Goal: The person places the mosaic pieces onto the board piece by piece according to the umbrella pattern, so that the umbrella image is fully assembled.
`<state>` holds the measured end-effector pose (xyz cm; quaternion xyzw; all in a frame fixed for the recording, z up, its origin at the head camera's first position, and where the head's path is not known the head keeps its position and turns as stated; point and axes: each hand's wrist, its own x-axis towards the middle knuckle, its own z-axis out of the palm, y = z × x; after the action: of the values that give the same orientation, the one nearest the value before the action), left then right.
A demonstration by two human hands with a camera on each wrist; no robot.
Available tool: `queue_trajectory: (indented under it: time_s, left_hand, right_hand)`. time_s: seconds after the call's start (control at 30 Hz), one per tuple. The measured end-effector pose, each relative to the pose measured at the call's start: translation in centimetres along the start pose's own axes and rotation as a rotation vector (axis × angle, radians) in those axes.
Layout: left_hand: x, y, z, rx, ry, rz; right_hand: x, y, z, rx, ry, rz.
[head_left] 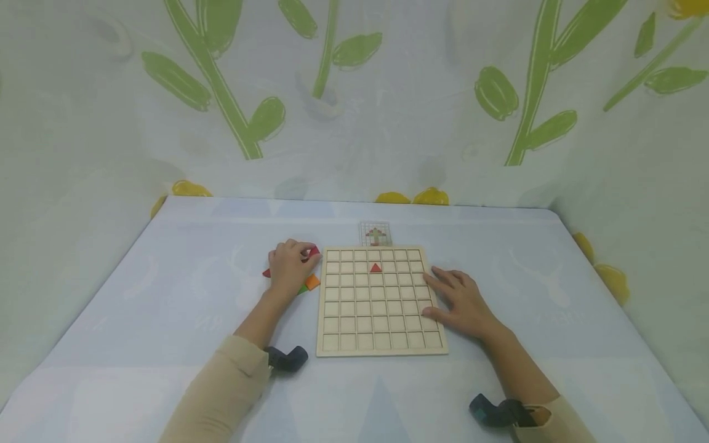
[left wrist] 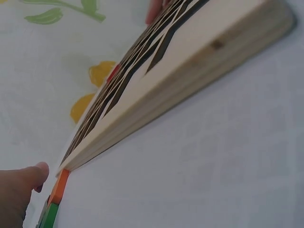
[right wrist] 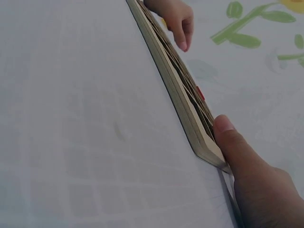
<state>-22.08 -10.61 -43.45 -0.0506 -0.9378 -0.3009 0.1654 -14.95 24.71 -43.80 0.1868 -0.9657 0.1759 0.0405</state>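
Observation:
A wooden grid board lies on the table, with one red triangle in a cell of its second row from the back. Off its left back corner, my left hand pinches a small red piece between thumb and index finger. Below that hand lie an orange piece, a green piece and another red piece, partly covered by the hand. My right hand rests at the board's right edge, fingers spread and thumb over the rim.
A small pattern card with a printed grid and coloured figure lies just behind the board. The white table ends at a wall painted with green stems. Dark wrist devices sit on both forearms.

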Motion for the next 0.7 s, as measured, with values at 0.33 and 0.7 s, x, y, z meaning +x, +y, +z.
queue_trajectory:
  time_s: [0.33, 0.7]
  left_hand:
    - [-0.9, 0.6, 0.3, -0.026, 0.001, 0.026]
    - [-1.5, 1.5, 0.8, -0.061, -0.029, 0.036]
  right_hand:
    - [0.1, 0.1, 0.1, -0.009, 0.008, -0.023]
    - [0.1, 0.1, -0.1, 0.004, -0.005, -0.024]
